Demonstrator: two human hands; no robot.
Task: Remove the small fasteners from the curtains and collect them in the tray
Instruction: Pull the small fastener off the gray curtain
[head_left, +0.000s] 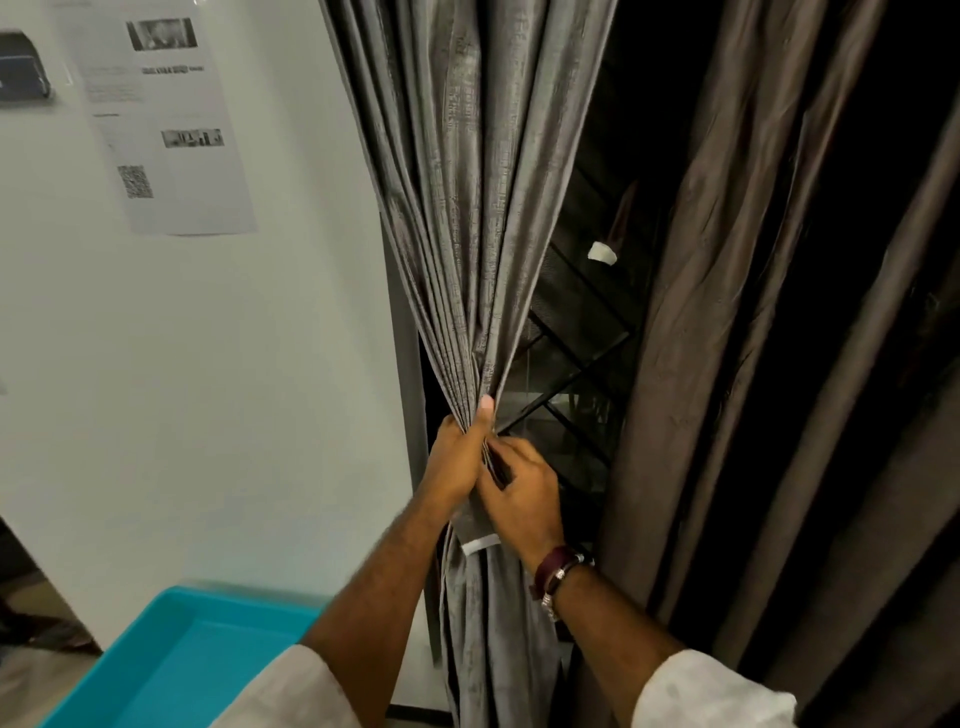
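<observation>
A grey textured curtain (467, 208) hangs gathered into tight pleats. My left hand (460, 457) grips the bunched pleats at waist height, thumb pointing up along the fabric. Pressed against it from the right, my right hand (524, 493) has its fingers curled on the gathered fabric and a fabric band; which of them it holds I cannot tell. Below both hands a white tag (480, 544) sticks out from the band. No small fastener is plainly visible. The turquoise tray (171, 670) lies at the lower left, its visible part holding nothing.
A second brown curtain (753, 364) hangs to the right. Between the curtains a dark window with a black diagonal grille (582, 332) shows. A white wall (208, 389) with a printed sheet (156, 119) fills the left side.
</observation>
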